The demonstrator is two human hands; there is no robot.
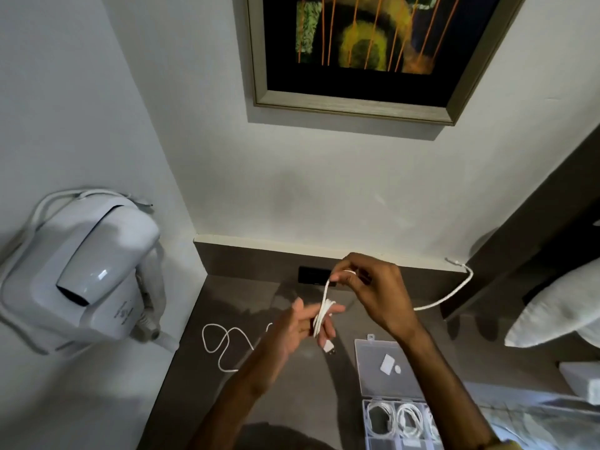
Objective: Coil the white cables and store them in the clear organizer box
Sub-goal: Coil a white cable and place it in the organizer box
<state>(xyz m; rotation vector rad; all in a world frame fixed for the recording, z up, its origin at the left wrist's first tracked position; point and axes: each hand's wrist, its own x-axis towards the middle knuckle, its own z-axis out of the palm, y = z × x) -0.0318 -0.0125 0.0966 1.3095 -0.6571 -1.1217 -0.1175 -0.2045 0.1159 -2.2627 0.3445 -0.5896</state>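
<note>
- Above the dark counter [292, 384], both hands work one white cable [323, 311] in mid-air.
- The left hand [292, 332] has its fingers spread, and the cable is wound in several loops around them; its grip carries the coil rather than clenching it.
- The right hand [373, 293] is higher and nearer the wall, its thumb and fingertips pinching the strand that rises from the coil, so this grip is closed on the cable.
- A white plug end [328, 346] hangs just below the left hand's fingers.
- The loose tail of cable [220, 342] lies in open curves on the counter, left of the hands.
- The clear organizer box [396, 414] sits open on the counter at lower right, beneath the right forearm; its lid [383, 368] lies flat toward the wall with two small white pieces on it.
- Coiled white cables [409, 417] already fill the box's front compartments, side by side.
- Another white cord [454, 292] runs from the ledge at the wall down behind the right hand.
- A white hair dryer [87, 264] hangs on the left wall, and a framed picture [367, 53] hangs above the counter.
- A white pillow [558, 306] shows at the right edge.
</note>
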